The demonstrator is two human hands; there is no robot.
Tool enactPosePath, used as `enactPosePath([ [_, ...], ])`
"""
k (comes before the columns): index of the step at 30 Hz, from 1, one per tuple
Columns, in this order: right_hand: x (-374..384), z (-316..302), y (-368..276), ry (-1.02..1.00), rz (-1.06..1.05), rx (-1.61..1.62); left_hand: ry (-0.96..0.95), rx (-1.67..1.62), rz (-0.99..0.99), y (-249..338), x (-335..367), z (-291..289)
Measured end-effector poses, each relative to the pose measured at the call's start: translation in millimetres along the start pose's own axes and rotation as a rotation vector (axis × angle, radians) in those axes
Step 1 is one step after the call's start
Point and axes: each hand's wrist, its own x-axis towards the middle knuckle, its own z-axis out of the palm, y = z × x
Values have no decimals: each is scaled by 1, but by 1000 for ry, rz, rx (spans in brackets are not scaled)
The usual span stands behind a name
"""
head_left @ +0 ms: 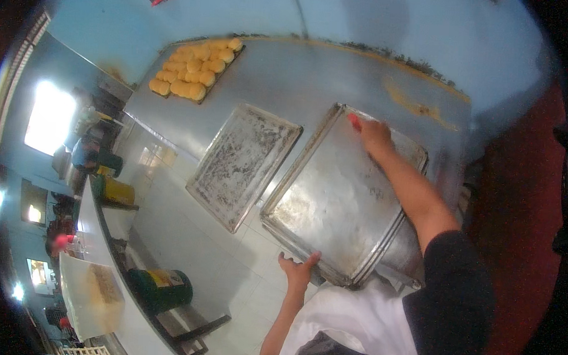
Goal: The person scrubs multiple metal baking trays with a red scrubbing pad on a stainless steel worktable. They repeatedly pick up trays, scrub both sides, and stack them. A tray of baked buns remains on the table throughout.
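A stack of metal baking trays (339, 198) lies right in front of me, its top tray bare and shiny with brownish stains. My right hand (374, 135) is over the far part of the top tray. It is closed round a small red thing (355, 122), mostly covered by the fingers, whose kind I cannot make out. Beside the stack's near left corner is my left hand (298, 270), thumb and fingers apart, with a fingertip at the tray's rim. To the left of the stack lies another baking tray (244, 167), its surface blotched dark.
Farther off on the metal table (275, 71), a tray of golden buns (197, 68) stands near the blue wall (239, 13). At the left are a long pale counter (126, 316) and a green bucket (161, 290) with a yellow label. Tiled floor (212, 275) lies between.
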Motion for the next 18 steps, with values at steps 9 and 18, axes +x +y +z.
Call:
enactPosePath([
  [9,-72,-27,-47,-211,413,423,325,577,339,-28,2,-8],
  [18,-237,8,-73,-371,-277,5,92,783,389,34,-26,11],
])
